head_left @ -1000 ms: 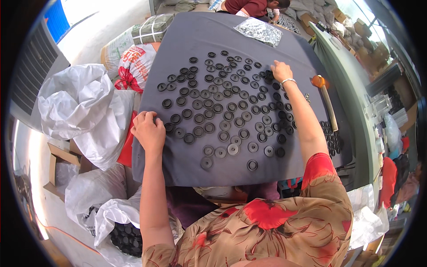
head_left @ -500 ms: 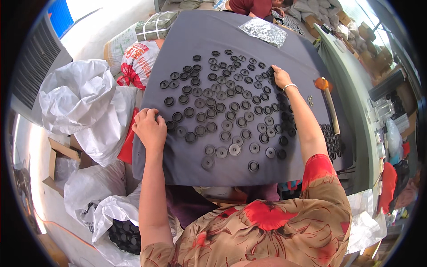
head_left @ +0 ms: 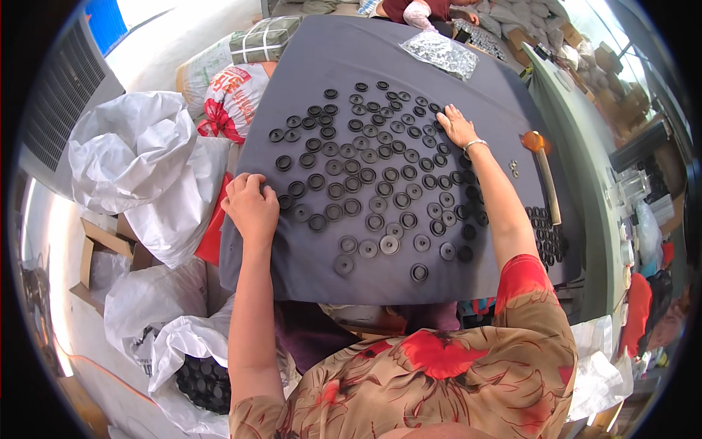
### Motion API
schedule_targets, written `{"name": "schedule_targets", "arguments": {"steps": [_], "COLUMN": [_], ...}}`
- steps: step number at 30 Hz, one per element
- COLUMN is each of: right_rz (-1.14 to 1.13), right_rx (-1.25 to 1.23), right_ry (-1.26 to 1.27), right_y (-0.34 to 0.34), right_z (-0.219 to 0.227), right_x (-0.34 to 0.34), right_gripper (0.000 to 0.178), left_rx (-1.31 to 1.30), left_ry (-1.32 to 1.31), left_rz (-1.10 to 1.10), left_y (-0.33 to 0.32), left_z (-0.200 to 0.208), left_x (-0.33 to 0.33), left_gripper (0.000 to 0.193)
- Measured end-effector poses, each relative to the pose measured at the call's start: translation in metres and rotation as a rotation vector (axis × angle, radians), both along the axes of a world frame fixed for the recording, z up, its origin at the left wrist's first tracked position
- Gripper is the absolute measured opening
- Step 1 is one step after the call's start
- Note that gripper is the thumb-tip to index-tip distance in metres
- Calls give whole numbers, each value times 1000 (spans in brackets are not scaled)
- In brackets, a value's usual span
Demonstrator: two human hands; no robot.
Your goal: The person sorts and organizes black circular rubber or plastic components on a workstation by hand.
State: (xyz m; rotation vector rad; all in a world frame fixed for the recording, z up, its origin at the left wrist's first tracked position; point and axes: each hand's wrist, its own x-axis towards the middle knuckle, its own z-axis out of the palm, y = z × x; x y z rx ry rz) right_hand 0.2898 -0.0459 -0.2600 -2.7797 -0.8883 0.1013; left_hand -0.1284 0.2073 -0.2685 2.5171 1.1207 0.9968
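Observation:
Many round black discs with raised rims lie scattered over a dark grey cloth-covered table. My right hand, a bracelet at its wrist, lies palm down at the right side of the spread. Its fingers stretch forward beside the far-right discs and hold nothing that I can see. At the table's left edge rests my left hand, fingers bent and thumb apart, close to the leftmost discs. Nothing shows in it, though its palm is hidden. Part of the disc group is covered by my right forearm.
A hammer with an orange head lies at the right, near small metal pieces and more black parts. A clear bag of small parts sits at the far edge, by another person. White sacks stand left.
My right hand has shifted slightly left and toward me, with its fingers flatter and more spread. My left hand stays almost in place. The other person's pale-sleeved arm has come into view.

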Motion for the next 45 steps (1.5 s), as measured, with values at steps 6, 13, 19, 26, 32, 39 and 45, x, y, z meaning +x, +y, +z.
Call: {"name": "schedule_targets", "arguments": {"steps": [6, 13, 19, 26, 32, 39, 45], "right_rz": [30, 44, -21, 667, 692, 797, 801], "right_rx": [-56, -67, -107, 137, -73, 145, -3], "right_ry": [-104, -144, -313, -323, -199, -308, -193], "right_y": [23, 38, 76, 181, 182, 221, 232], "right_z": [-6, -2, 3, 18, 1, 6, 6], "right_x": [-21, -35, -62, -161, -167, -200, -205], "right_gripper": [73, 71, 67, 64, 70, 64, 64], "left_rx": [-1, -10, -3, 5, 41, -16, 13], "left_ry": [-9, -17, -32, -51, -95, -56, -36], "left_rz": [7, 4, -9, -1, -12, 14, 10], "left_y": [0, -1, 1, 3, 3, 5, 3], "left_z": [-1, 2, 1, -4, -5, -5, -4], "left_x": [-2, -4, -2, -1, -3, -4, 1], "left_gripper": [15, 16, 16, 15, 12, 13, 23]}}
